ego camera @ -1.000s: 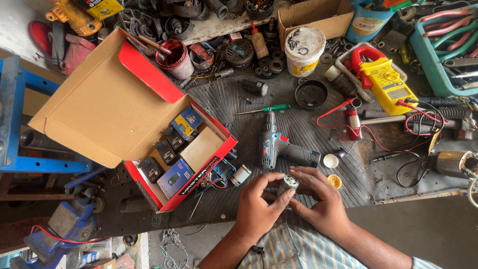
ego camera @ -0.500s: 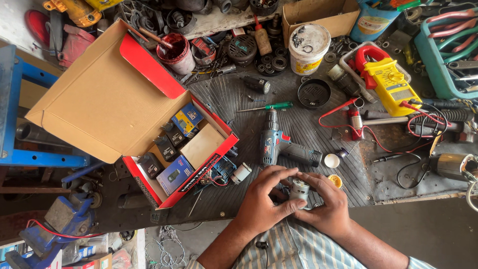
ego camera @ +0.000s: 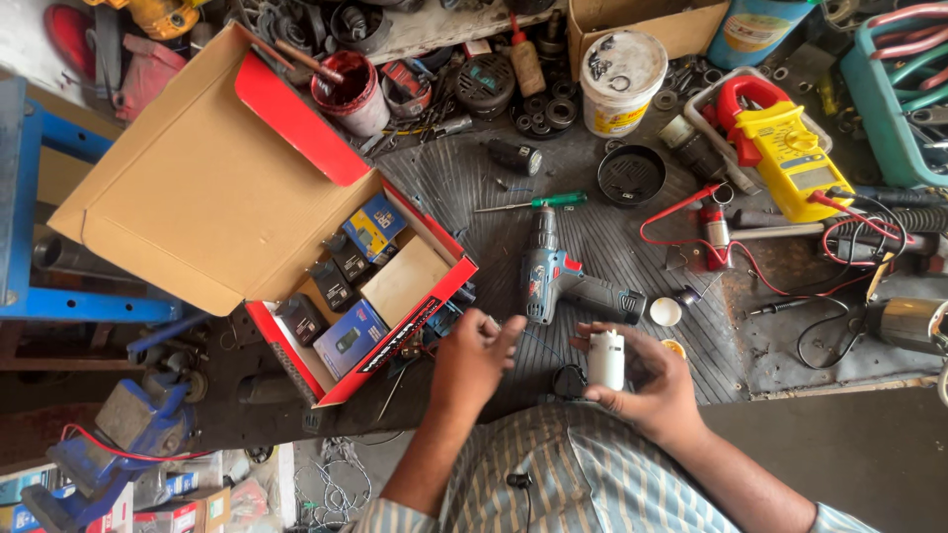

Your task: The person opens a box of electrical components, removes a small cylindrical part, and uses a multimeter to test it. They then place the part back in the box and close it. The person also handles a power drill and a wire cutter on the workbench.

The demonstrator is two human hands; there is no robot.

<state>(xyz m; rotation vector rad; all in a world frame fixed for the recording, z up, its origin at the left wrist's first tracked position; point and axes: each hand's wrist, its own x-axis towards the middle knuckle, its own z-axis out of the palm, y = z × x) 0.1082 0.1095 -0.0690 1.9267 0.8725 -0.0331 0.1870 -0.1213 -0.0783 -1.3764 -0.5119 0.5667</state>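
An open red cardboard box (ego camera: 296, 257) lies on the bench (ego camera: 592, 247), its lid thrown back to the left. Inside are several small blue cartons (ego camera: 373, 225), dark blocky parts (ego camera: 332, 284) and a plain brown cardboard insert (ego camera: 405, 279). Behind it stands a red-stained pot (ego camera: 348, 94) with sticks in it, and further right a white lidded tub (ego camera: 620, 69) and a brown carton (ego camera: 652, 22) whose contents cannot be seen. A teal basket (ego camera: 904, 99) at the right edge holds pliers with red and green handles.

The right hand (ego camera: 647, 385) is curled around a small white cylindrical part (ego camera: 606, 359), held upright above the bench's front edge, with fingers wrapped at its back and the thumb in front. The left hand (ego camera: 474, 360) is loosely closed, fingertips pinched toward the thumb; it seems to grip a thin wire running toward the part, though that is too fine to be sure of. The two hands are apart, the left just beside the corner of the red box.

Just beyond the hands lies a blue cordless drill (ego camera: 558, 281), with a green-handled screwdriver (ego camera: 538, 202) behind it. A yellow clamp meter (ego camera: 785, 158) sits in a tray to the right, its red leads (ego camera: 691, 232) trailing across the ribbed mat. A small white cap (ego camera: 666, 312) lies near the right hand.
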